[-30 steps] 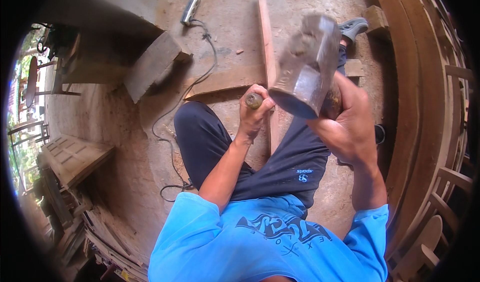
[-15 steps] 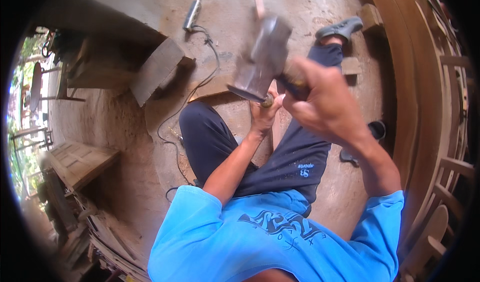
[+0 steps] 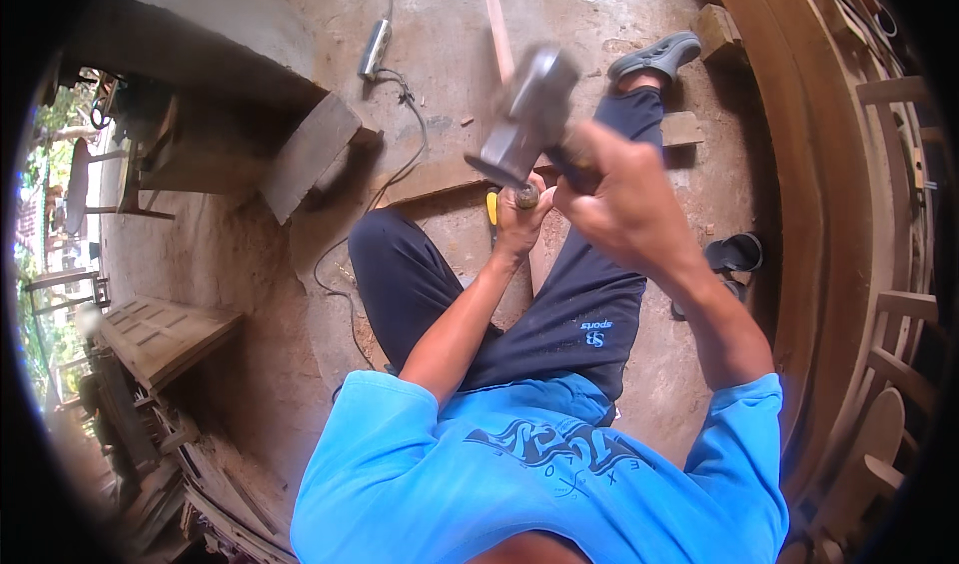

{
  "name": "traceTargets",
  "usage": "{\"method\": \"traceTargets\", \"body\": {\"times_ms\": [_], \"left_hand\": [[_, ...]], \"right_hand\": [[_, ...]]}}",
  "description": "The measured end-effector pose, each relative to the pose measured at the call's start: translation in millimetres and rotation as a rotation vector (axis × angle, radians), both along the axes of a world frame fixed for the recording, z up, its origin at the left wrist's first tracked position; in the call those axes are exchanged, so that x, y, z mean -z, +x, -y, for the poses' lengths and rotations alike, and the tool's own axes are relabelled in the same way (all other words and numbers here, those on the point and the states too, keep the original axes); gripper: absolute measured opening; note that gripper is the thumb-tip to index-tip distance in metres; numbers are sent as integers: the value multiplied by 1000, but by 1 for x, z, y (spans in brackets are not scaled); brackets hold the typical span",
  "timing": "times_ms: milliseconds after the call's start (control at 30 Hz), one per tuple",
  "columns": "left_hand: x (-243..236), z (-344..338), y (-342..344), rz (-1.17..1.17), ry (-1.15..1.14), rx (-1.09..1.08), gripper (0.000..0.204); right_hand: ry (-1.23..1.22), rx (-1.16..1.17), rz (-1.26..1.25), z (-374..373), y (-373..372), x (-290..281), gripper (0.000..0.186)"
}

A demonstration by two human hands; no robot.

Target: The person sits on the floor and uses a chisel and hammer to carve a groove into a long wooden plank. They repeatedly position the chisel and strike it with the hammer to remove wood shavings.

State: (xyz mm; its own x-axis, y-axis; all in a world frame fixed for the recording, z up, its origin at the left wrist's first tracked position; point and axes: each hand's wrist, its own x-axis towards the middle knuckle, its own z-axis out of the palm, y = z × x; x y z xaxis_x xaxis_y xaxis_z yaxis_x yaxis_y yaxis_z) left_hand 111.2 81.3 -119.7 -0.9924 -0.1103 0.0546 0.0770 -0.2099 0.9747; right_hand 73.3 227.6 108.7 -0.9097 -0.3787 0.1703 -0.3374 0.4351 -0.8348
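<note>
My right hand [image 3: 627, 196] is wrapped round the short handle of a heavy steel hammer [image 3: 531, 114], its head blurred by motion. Just under the lower face of that head, my left hand [image 3: 515, 232] grips an upright chisel [image 3: 526, 196]. Only the chisel's round handle end shows; its blade is hidden below my fist. A strip of wood [image 3: 540, 264] lies between my legs, under the left hand. Beside that hand, a yellow-and-black handle [image 3: 491, 207] sticks out, the rest of it covered. A wooden board [image 3: 440, 181] lies crosswise beyond my bent knee.
A silver power tool [image 3: 375, 48] with a dark cord lies on the floor ahead. A thin wood strip [image 3: 498, 29] is beyond the hammer. Wooden blocks [image 3: 683, 128] sit near my shoe, a loose sandal [image 3: 737, 253] to the right. A large timber beam [image 3: 814, 164] runs along the right.
The view has shifted slightly, and the yellow-and-black handle beside my left hand has come into sight. The hammer head stays close above the chisel; both hands keep their grips.
</note>
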Motion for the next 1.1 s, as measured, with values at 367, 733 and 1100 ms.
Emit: {"method": "traceTargets", "body": {"times_ms": [367,733,1100], "left_hand": [[25,6,0,-163,-373,-14,22],[-53,22,-73,216,-30,154,30],[-129,132,-10,-123,140,-107,14]], "right_hand": [[559,40,120,-1,21,83,26],[179,473,662,-60,153,157,23],[123,585,848,-63,160,186,17]]}}
